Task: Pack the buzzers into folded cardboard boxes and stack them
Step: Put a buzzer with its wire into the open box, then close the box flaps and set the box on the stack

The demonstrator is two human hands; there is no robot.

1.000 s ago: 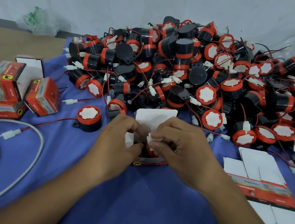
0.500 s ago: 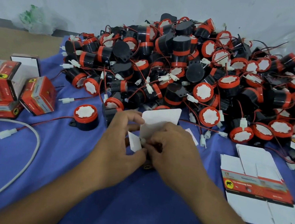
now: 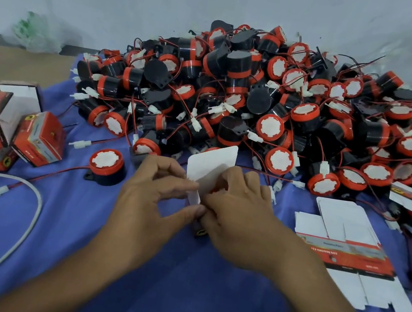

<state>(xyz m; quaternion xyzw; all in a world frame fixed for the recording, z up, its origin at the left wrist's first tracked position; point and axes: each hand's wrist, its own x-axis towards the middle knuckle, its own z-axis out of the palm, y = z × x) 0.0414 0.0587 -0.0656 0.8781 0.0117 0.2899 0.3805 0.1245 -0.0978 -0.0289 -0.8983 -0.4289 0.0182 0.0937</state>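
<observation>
Left hand (image 3: 152, 201) pinched the side flap (image 3: 194, 197); right hand (image 3: 239, 216) gripped the cardboard box (image 3: 210, 169), apparently bracing it for tucking.

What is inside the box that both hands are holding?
Only a sliver of red shows behind the white flap, likely a buzzer. The left hand, right hand and flap cover the rest of the box.

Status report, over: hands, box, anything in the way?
Left grip and right grip both pinching the box. Flap up, not yet closed. Buzzer pile right behind it.
</observation>
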